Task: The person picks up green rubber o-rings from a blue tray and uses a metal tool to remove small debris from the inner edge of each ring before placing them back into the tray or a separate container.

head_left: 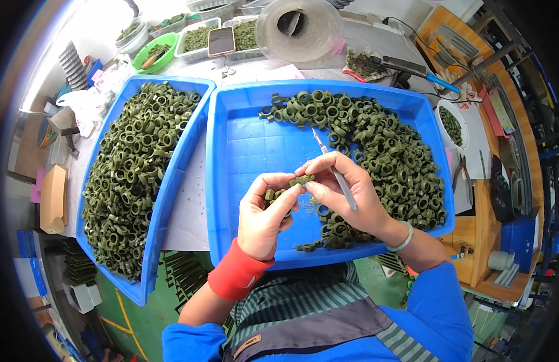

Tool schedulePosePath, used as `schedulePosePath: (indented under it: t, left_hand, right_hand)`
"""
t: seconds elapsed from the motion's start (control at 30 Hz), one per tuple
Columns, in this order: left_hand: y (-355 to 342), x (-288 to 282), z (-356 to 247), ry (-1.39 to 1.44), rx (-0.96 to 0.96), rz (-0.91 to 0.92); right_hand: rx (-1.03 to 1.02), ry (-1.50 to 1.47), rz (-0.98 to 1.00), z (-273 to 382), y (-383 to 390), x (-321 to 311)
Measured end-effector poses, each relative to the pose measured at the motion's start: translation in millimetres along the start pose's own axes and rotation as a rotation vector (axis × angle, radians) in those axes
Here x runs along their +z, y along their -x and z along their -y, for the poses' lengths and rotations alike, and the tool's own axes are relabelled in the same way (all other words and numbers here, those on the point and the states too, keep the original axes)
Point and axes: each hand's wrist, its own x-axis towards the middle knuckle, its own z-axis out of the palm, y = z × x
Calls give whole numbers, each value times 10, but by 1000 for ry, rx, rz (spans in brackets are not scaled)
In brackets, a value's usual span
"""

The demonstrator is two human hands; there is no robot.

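Note:
Over the right blue tray (237,151), my left hand (261,217) holds olive-green moulded parts in its curled fingers, some bunched in the palm. A single small green part (302,180) sits pinched between the fingertips of both hands. My right hand (346,193) also grips a slim metal scalpel-like knife (340,174) between its fingers, the narrow end pointing up and away from me. A large heap of green ring-shaped parts (382,151) fills the back and right of this tray, with a few loose parts near its front edge.
A second blue tray (189,120) piled with green rings stands left. At the back are plastic tubs (198,36), a phone (221,41), a green bowl (154,53) and a large round container (299,27). A white bowl (451,123) and wooden shelving (491,241) are at right.

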Motion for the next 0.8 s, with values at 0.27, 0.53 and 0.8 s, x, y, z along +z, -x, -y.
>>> schedulePosePath:
  t: [0.27, 0.53, 0.8]
  left_hand:
    - [4, 37, 22, -66, 88, 5]
    - [5, -18, -86, -56, 3, 18]
    - [15, -61, -115, -39, -56, 50]
  right_hand:
    - [10, -53, 10, 13, -11, -38]
    - [70, -80, 50, 62, -12, -104]
    - [112, -76, 67, 65, -7, -98]
